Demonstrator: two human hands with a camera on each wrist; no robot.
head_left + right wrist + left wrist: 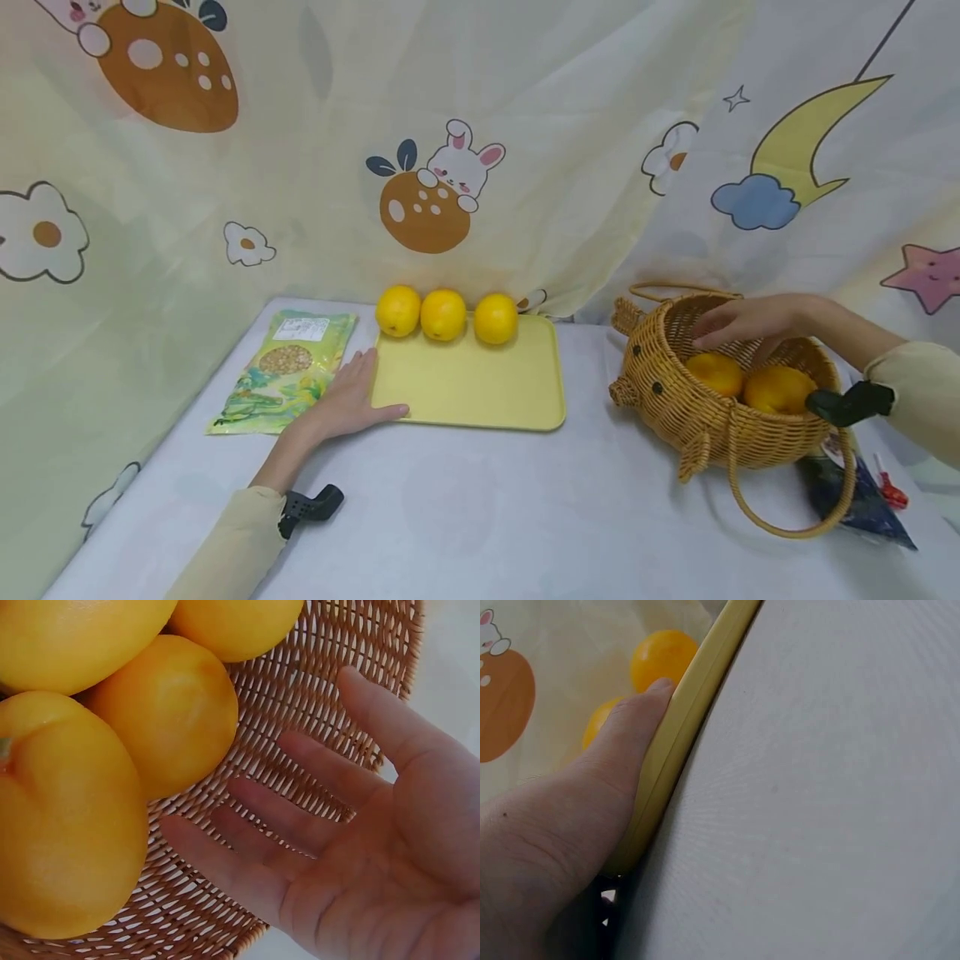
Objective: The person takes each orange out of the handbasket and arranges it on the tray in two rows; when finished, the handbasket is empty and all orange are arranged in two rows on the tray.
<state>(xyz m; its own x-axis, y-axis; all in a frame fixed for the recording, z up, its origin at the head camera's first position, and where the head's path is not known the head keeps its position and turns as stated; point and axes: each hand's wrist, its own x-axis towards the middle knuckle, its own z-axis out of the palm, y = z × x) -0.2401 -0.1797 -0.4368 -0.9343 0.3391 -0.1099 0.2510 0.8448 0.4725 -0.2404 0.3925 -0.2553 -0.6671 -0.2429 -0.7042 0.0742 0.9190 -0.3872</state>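
My left hand [347,402] lies at the near left corner of a yellow tray [474,385], fingers straight along its left side. Its thumb [626,731] rests along the tray's front rim in the left wrist view. Three yellow oranges [442,315] sit in a row at the tray's back edge. Over the mouth of a wicker basket [675,417] with a pig face reaches my right hand [753,323]. Its fingers are spread and hold nothing. Several oranges [169,716] lie in the basket, just beyond the fingertips in the right wrist view.
A green and yellow packet [281,367] with a window of pale grains lies left of the tray. Beside the basket, partly hidden under it, is a dark blue bag [870,508] with a red piece [892,492]. A printed curtain [570,150] hangs behind the white table [480,517].
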